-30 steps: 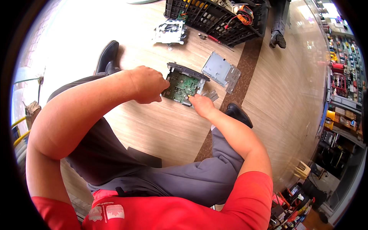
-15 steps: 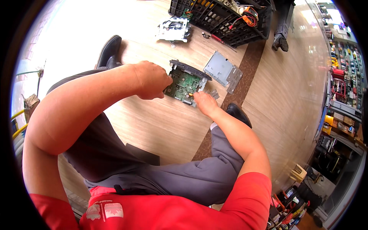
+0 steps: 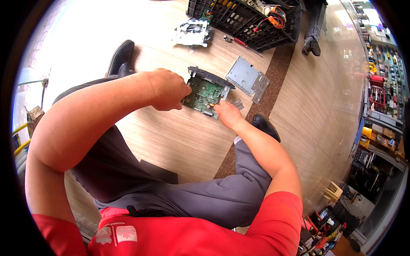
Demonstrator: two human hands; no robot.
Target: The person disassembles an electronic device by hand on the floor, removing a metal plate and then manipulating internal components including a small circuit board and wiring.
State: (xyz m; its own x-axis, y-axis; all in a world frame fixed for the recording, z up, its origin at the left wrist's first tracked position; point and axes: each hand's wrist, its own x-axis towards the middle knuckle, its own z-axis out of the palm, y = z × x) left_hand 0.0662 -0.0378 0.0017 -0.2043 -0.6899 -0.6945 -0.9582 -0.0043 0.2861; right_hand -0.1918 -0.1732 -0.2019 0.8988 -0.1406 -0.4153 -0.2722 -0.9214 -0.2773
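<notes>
Circuitry lay exposed: you clamped the opened chassis in your left hand, your right hand pinching its five-o'clock corner, above the floor. A slip could have bent the green board.

The opened electronics unit lies on the floor between the person's two shoes. The left hand is at its left edge, the right hand at its near right corner. Just right of it lies a metal cover plate. Behind it sits another metal assembly, and right of that a crate with cables in it.
</notes>
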